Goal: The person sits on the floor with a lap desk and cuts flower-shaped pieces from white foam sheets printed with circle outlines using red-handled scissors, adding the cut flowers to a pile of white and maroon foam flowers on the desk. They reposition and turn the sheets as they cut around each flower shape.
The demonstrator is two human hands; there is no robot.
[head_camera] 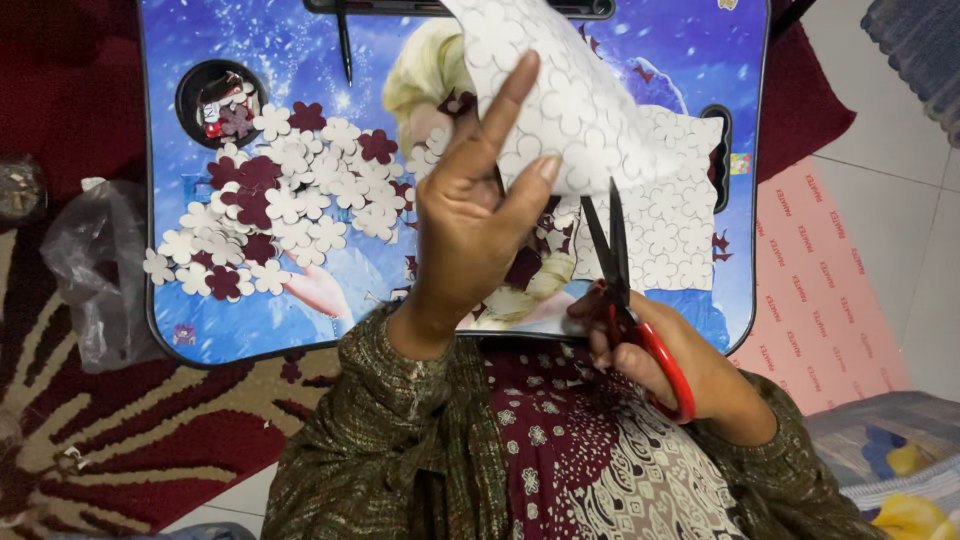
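A: Left hand (pixel 480 215) pinches the white paper sheet printed with flower outlines (pixel 575 100) — thumb on the near face, fingers behind, sheet held up and curling above the blue picture-printed lap tray (pixel 200 335).

B: And the right?

A: Right hand (pixel 665 365) is closed through the loops of the red-handled scissors (pixel 628 300). Blades are nearly together, tips pointing up at the sheet's lower edge, just right of the left thumb.

B: Risk?

A: My read — the blade tips sit very close to the left thumb and palm. If the sheet flops or the hand shifts, the cut could nick skin or run off the outline. The sheet is held only at one edge, so it can buckle as the blades bite and tear a petal.

B: Anything else nearby?

A: Pile of cut white and maroon paper flowers (pixel 285 200) on the tray's left half, more uncut white sheet (pixel 680 220) lying flat at the right. A black round cup recess (pixel 220 100) holds scraps. Loose flowers near the tray edge could slide off if the tray is bumped.
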